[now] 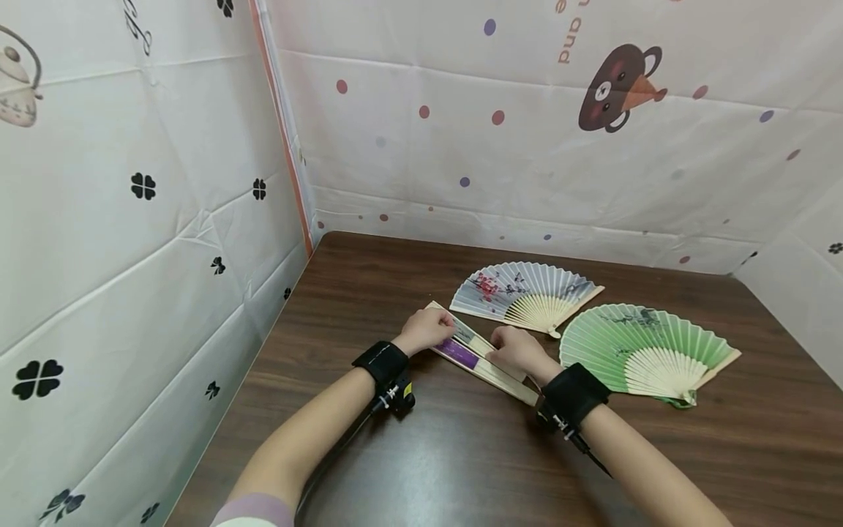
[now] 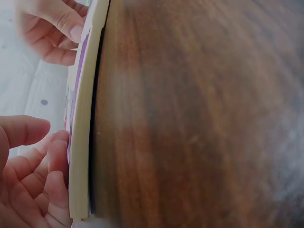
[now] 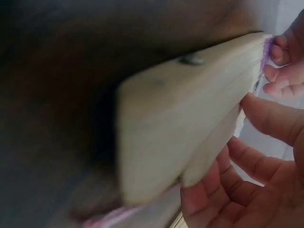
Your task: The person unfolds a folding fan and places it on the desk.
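A purple folding fan (image 1: 459,354), nearly folded, lies on the table between the hands. Beside its purple part runs a pale strip with a picture (image 1: 470,336); a narrow gap shows between the two toward the right end. My left hand (image 1: 426,331) is at the far left end, loosely bent fingers touching the fan's side, its thumb (image 2: 28,130) held apart. Near the other end my right hand (image 1: 518,350) pinches the fan between thumb and fingers. The right wrist view shows the wooden guard (image 3: 166,118) with its rivet (image 3: 192,60) and a pink cord (image 3: 114,216) below.
Behind lies a spread white-grey fan (image 1: 520,289) with red blossoms. A spread green fan (image 1: 642,344) lies to the right. The brown wooden table (image 1: 421,454) meets a printed cloth wall (image 1: 408,161) at the back and another on the left.
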A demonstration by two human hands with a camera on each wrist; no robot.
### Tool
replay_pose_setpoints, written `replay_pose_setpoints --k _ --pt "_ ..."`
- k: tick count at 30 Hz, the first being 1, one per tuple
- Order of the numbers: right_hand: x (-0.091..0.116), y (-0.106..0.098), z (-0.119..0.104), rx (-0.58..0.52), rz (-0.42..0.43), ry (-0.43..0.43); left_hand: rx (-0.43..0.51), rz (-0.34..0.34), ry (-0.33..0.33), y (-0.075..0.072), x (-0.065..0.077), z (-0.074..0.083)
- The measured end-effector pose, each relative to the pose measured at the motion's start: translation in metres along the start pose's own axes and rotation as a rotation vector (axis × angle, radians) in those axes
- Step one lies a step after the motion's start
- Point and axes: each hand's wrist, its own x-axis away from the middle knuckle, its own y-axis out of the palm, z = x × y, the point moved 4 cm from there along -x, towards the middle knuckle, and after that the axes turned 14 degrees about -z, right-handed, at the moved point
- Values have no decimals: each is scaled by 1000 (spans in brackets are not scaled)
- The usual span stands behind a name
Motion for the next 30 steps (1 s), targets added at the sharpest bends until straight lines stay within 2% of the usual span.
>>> replay_pose_setpoints --k 4,13,19,25,28,30 --pt "-1 0 0 15 -5 18 -8 12 -2 -1 0 1" --pt "-1 2 2 -22 -6 -12 2 4 -15 0 0 0" --pt "3 3 7 -99 4 -89 26 -7 -17 1 1 0" --pt "11 -6 13 -164 67 -174 50 -6 8 -1 1 3" --pt "14 -13 16 -212 122 -180 81 9 32 -3 0 6" --pt "16 -17 17 -263 149 -177 133 12 55 -3 -2 9"
